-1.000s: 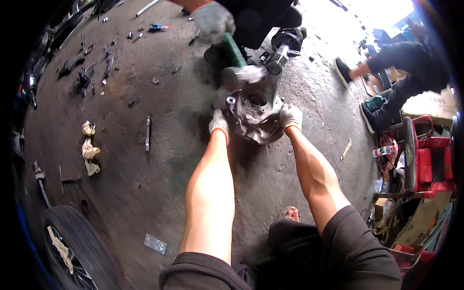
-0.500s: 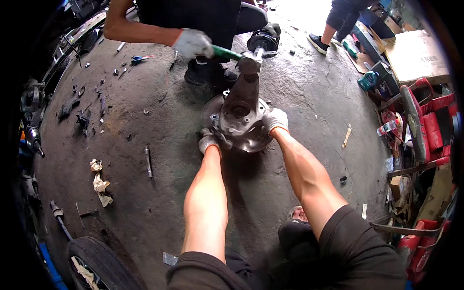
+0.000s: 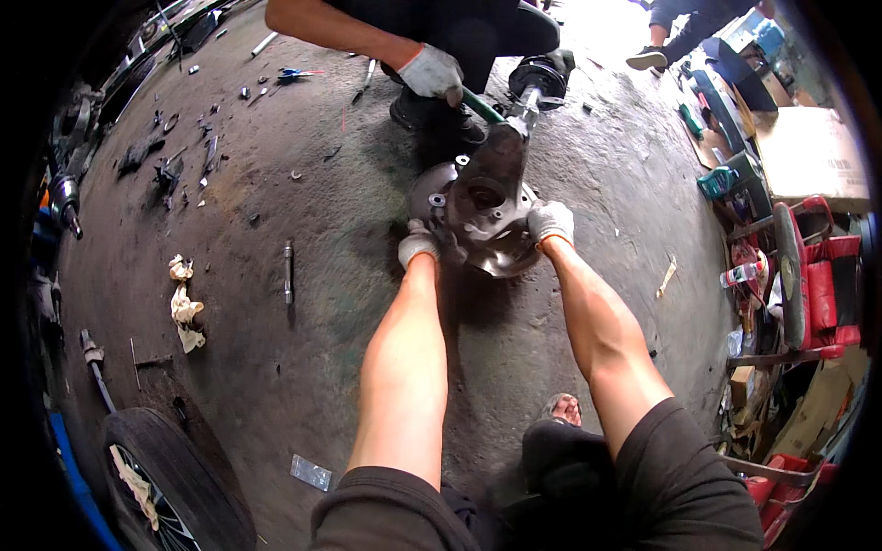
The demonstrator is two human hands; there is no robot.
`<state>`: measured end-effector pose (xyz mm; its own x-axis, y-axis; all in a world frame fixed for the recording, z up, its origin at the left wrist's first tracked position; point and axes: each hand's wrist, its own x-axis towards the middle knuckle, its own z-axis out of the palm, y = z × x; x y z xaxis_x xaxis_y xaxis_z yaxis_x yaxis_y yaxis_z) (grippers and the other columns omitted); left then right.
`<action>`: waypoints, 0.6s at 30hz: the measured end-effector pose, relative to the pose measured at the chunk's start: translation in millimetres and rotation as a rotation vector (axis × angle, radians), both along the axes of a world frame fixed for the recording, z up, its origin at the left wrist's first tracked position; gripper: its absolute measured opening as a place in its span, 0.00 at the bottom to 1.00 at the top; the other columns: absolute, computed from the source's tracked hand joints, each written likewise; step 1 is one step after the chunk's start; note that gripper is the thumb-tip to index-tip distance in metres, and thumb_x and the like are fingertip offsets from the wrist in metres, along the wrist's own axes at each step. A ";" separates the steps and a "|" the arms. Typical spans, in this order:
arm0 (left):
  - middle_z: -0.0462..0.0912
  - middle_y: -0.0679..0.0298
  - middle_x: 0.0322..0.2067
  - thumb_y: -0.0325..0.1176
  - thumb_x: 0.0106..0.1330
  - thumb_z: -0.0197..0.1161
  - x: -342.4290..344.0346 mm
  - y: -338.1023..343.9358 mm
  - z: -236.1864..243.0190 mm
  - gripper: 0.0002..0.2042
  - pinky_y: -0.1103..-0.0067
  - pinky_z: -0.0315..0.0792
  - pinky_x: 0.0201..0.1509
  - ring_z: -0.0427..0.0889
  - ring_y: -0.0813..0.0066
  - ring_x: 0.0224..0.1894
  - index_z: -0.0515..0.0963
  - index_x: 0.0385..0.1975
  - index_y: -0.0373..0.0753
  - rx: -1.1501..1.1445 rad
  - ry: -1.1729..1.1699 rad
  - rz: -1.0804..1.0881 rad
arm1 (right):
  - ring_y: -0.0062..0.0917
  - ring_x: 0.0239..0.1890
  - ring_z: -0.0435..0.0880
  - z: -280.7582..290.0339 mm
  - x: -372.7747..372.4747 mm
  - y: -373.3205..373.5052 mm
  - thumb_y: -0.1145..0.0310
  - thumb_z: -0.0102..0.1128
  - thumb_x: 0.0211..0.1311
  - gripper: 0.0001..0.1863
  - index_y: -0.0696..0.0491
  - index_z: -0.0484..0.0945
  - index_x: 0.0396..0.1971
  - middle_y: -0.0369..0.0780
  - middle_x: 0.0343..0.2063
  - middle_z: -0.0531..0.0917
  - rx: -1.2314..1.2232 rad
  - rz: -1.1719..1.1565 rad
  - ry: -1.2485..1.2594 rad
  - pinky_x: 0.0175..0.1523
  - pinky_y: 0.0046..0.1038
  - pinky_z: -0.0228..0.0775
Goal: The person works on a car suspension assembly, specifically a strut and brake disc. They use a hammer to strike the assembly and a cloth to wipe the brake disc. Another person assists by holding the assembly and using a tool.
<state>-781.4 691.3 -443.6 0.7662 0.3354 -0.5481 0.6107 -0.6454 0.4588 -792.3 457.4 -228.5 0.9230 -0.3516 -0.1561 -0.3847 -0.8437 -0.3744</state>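
Note:
My left hand (image 3: 418, 246), in a pale knit glove, is closed on the lower left edge of a dark metal steering-knuckle assembly (image 3: 482, 220) with a round plate. My right hand (image 3: 551, 223), gloved alike, grips its right side. The knuckle's long upright arm meets a strut (image 3: 536, 84) with a black round top, lying toward the back. A co-worker's gloved hand (image 3: 430, 72) holds a green handle (image 3: 481, 106) beside that arm; the handle's far end is hidden behind it.
A crouching co-worker (image 3: 464, 28) is opposite, another person (image 3: 680, 37) farther right. A tyre (image 3: 170, 468), wrench (image 3: 288, 273), crumpled paper (image 3: 184, 303) and scattered parts (image 3: 165, 174) lie leftward. A red seat (image 3: 822, 285), cardboard box (image 3: 808, 156) and bottles (image 3: 717, 182) line the right.
The hammer swung by the co-worker has shifted; its blurred head, seen earlier over the knuckle, is now hidden. My hands still grip both sides. The person at right has moved farther back.

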 end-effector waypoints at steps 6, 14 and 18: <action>0.77 0.50 0.49 0.59 0.65 0.40 -33.0 -76.5 64.9 0.30 0.67 0.70 0.54 0.75 0.59 0.54 0.71 0.54 0.40 -0.165 0.030 0.069 | 0.45 0.46 0.79 -33.4 -4.0 -70.9 0.54 0.44 0.59 0.24 0.59 0.82 0.35 0.54 0.38 0.81 -0.171 -0.040 0.027 0.51 0.37 0.70; 0.70 0.46 0.56 0.62 0.63 0.42 -24.2 -58.1 31.5 0.35 0.70 0.62 0.63 0.69 0.58 0.61 0.67 0.57 0.36 -0.091 -0.026 -0.101 | 0.45 0.46 0.79 -34.7 -2.0 -61.1 0.53 0.41 0.61 0.26 0.60 0.82 0.33 0.54 0.37 0.80 -0.186 -0.007 0.015 0.53 0.37 0.68; 0.79 0.52 0.46 0.62 0.67 0.28 2.5 -4.3 -21.6 0.38 0.68 0.71 0.53 0.76 0.64 0.54 0.77 0.46 0.33 -0.204 -0.004 0.247 | 0.45 0.46 0.78 -1.2 2.4 4.5 0.53 0.42 0.60 0.26 0.60 0.81 0.34 0.54 0.38 0.80 -0.054 0.067 -0.042 0.53 0.37 0.68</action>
<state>-778.9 687.0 -465.2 0.6779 0.3952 -0.6199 0.7351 -0.3726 0.5664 -789.9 461.9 -229.7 0.9502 -0.2954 -0.0992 -0.3113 -0.8866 -0.3420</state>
